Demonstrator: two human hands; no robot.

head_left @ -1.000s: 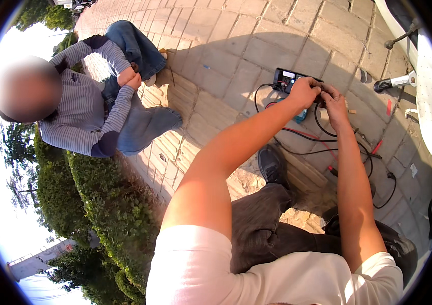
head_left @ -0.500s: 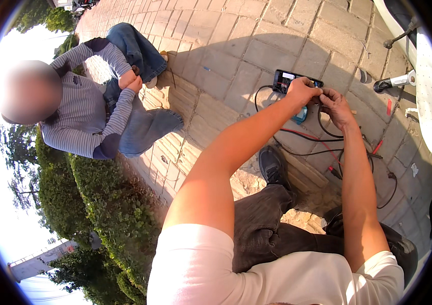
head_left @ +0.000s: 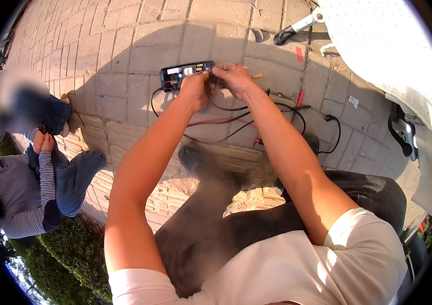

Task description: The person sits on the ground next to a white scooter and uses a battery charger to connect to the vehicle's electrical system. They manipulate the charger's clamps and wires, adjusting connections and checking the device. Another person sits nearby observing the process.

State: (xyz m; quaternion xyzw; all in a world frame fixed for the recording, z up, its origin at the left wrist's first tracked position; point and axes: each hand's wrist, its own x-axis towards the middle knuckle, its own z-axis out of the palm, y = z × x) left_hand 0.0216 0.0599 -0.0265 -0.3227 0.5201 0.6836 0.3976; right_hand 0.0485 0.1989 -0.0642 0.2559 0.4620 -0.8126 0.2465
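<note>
An opened black electronic box [head_left: 179, 76], its inner parts and a small lit spot showing, lies on the paving in front of me. My left hand [head_left: 194, 91] is closed at its near right part, fingertips pinched together. From the right, my right hand [head_left: 234, 80] reaches the box's right end, thumb and fingers also pinched. The fingertips almost meet; whatever they hold is too small and too hidden to name. A black cable [head_left: 153, 104] leaves the box's left end. Loose black and red leads lie below my hands, with a red probe [head_left: 301, 95] to the right.
A person [head_left: 20, 178] in a striped top crouches at the left, hands together. White vehicle bodywork [head_left: 383, 46] with a stand leg [head_left: 297, 26] is at the upper right. A plug on a black cord [head_left: 330, 118] and a red scrap [head_left: 299, 54] lie on the paving.
My view has turned, so box and hands appear farther left and the crouching person lower left. Both hands stay pinched at the box's right part.
</note>
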